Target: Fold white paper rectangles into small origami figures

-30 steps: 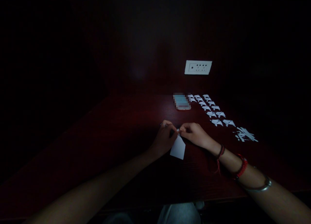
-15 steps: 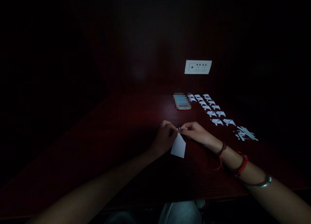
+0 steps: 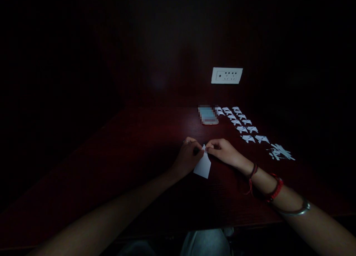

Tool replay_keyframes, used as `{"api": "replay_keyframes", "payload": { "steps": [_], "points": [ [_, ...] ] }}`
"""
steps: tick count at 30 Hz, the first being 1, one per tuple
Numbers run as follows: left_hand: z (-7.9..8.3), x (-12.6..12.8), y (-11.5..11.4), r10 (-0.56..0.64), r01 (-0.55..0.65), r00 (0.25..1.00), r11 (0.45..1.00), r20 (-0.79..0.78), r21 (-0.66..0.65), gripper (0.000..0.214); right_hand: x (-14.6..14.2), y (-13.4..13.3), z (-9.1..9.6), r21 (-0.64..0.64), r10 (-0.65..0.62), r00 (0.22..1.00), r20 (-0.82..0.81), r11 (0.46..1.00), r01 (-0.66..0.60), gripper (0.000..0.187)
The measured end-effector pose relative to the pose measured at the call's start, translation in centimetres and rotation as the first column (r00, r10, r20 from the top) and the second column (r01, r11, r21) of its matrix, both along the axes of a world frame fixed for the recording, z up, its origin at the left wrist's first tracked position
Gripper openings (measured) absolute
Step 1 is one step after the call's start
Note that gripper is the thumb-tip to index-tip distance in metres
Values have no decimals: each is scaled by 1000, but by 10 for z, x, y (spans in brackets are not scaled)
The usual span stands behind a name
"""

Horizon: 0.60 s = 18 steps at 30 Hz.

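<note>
A white folded sheet of paper (image 3: 203, 168), pointed at its far end, is between my hands just above or on the dark red table. My left hand (image 3: 188, 156) pinches it along the left side near the point, thumb on top. From the right, the closed thumb and forefinger of my right hand (image 3: 224, 151) meet the paper's edge by the tip; the exact grip there is too small to see well. The near end of the paper widens and hangs free toward me.
Two rows of small folded paper pieces (image 3: 247, 138) lie at the right, beyond a pile of thin white paper strips (image 3: 280, 152). A phone (image 3: 208, 116) with a blurred screen lies at the back of the table (image 3: 133, 137). A socket plate (image 3: 227, 75) is on the wall.
The paper has shifted slightly left and toward the far side, and its pointed tip now shows between my fingers. Both hands have barely moved.
</note>
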<state>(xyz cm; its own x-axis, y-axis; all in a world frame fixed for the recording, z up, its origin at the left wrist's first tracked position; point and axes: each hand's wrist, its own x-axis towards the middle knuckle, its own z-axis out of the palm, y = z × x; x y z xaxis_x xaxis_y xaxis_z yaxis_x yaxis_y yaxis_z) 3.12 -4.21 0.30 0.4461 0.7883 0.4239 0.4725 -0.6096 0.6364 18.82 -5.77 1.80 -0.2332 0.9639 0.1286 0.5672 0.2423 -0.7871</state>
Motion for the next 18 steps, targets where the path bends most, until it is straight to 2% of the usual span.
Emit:
{"api": "replay_keyframes", "payload": {
  "steps": [3, 9, 12, 18],
  "points": [
    [1, 1, 0, 0, 0, 1000, 1000, 14, 30, 7, -2, 0, -2, -11, -13, 1000, -22, 1000, 13, 13],
    [2, 1, -2, -18, 15, 999, 998, 47, 56, 6, -9, -1, -3, -129, -93, 981, -172, 989, 72, 17],
    [1, -1, -2, -8, 6, 998, 999, 58, 38, 6, -9, -2, 0, -150, -81, 976, -204, 987, 50, 15],
    [0, -3, 3, 57, -57, 997, 998, 54, 1, 9, -4, -3, 3, -95, -1, 994, -112, 995, -10, 15]
  ]
}}
